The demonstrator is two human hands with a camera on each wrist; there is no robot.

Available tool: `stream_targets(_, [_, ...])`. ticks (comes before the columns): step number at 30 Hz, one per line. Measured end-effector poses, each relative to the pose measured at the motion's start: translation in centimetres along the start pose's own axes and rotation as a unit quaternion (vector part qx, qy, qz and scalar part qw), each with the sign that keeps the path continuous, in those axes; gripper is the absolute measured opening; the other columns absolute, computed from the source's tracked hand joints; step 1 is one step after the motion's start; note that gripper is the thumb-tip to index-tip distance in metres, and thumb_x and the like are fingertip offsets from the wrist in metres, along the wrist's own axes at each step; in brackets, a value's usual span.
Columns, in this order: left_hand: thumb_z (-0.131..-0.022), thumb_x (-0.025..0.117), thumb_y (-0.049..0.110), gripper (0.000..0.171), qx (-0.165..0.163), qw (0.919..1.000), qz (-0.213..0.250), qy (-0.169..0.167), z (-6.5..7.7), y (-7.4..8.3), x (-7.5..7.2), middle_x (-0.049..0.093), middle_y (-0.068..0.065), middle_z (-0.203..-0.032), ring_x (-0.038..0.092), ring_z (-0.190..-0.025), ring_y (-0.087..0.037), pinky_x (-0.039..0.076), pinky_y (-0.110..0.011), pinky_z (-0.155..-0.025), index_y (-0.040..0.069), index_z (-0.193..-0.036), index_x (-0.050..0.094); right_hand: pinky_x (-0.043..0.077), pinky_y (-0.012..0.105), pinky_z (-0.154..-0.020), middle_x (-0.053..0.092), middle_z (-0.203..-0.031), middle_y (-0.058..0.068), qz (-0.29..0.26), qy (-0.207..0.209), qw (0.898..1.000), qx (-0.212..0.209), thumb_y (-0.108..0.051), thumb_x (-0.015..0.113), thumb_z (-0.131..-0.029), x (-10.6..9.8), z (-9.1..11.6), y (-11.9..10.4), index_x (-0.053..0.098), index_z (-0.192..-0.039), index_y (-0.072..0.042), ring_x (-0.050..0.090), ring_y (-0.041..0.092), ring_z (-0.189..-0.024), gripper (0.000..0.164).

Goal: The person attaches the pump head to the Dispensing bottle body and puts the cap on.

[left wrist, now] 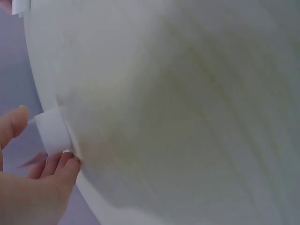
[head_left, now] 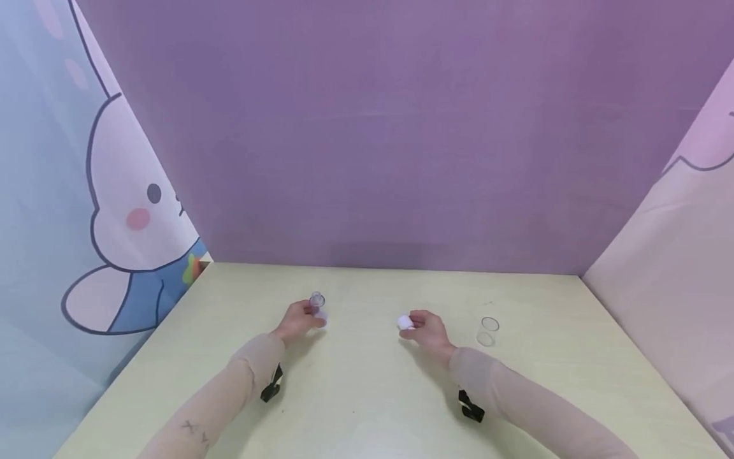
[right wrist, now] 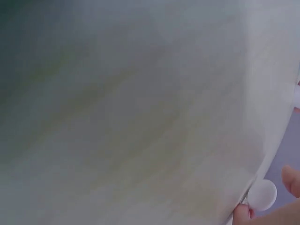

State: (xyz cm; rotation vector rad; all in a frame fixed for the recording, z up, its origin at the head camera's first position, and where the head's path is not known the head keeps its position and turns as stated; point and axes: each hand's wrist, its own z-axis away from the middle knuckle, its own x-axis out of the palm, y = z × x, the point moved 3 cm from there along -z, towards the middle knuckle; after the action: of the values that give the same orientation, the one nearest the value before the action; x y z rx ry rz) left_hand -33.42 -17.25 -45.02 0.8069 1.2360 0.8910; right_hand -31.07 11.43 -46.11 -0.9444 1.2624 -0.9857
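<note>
So there's a big purple backdrop (head_left: pixel 390 127) at the back, a cartoon-print blue hanging (head_left: pixel 34 191) on the left, a pale one on the right, and a pale yellowish table (head_left: pixel 355 376) in the middle. Both arms, in light long sleeves (head_left: pixel 533 401), reach forward over the table and angle inward. Left hand (head_left: pixel 299 322) has thumb and fingers around a clear piece with a white end (left wrist: pixel 54 131), left of centre, pretty much upright, long axis vertical, clear end up, white end down near the tabletop. A clear cylinder (head_left: pixel 486 333) stands right of the other hand. Right hand (head_left: pixel 430 331) pinches a small white piece (head_left: pixel 405 322), right of centre, its round face turned toward the right wrist camera
</note>
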Motion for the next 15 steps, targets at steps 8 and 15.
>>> stream_targets(8, [-0.075, 0.065, 0.001, 0.057, -0.007, 0.9999, 0.013, 0.004, -0.10, -0.03, 0.54, 0.050, -0.026, -0.126, 0.050, -0.114, -0.038, 0.039, -0.043, -0.098, -0.011, -0.126, 0.043, 0.047, 0.038, -0.090, 0.056, -0.115, 0.029, 0.008, 0.031, 0.999, -0.010, 0.008, 0.067, -0.071, 0.36, -0.08, -0.09, 0.049, -0.120, 0.014, 0.054, 0.038, -0.108, 0.052])
stream_targets(15, [-0.076, 0.064, -0.001, 0.058, -0.009, 0.9999, 0.007, 0.010, -0.10, -0.05, 0.65, 0.048, -0.025, -0.129, 0.047, -0.118, -0.038, 0.037, -0.043, -0.100, -0.011, -0.128, 0.041, 0.048, 0.038, -0.087, 0.062, -0.109, 0.027, 0.048, 0.047, 0.997, -0.023, 0.004, 0.069, -0.074, 0.50, -0.21, -0.07, 0.056, -0.115, 0.012, 0.059, 0.035, -0.102, 0.043])
